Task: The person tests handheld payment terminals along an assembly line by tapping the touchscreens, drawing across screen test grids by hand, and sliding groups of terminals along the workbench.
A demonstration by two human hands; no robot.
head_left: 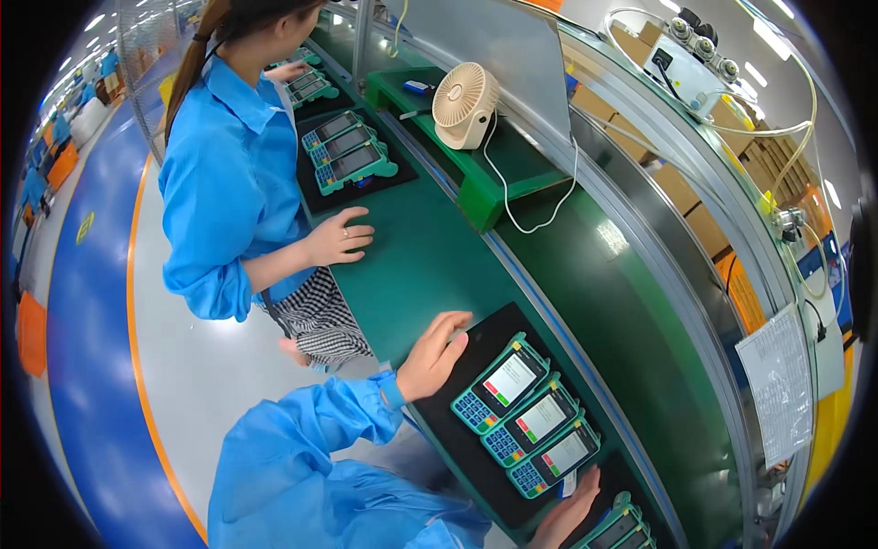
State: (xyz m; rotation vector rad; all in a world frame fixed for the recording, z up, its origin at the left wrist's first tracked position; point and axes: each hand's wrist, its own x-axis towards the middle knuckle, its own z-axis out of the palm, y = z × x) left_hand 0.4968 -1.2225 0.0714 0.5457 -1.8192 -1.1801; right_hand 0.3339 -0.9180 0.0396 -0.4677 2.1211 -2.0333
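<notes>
Three green-framed card payment terminals with lit screens lie side by side on a black mat [471,441]: a far terminal [501,384], a middle terminal [532,425] and a near terminal [556,459]. Beyond the far one, my left hand [434,357] rests at the mat's far left edge, fingers stretched out and holding nothing. My right hand [569,512] lies flat beside the near terminal, fingers extended, with a small white label or paper [568,483] by the fingertips. Closer to me, more terminals [617,528] are partly cut off by the picture's lower edge.
On my left a co-worker [233,174] in a blue jacket rests a hand [340,236] on the green bench [412,265]. Past it, another mat holds terminals [347,151]. A beige fan [465,102] with a white cable stands on a green shelf [489,188]. A metal rail [567,343] borders the bench.
</notes>
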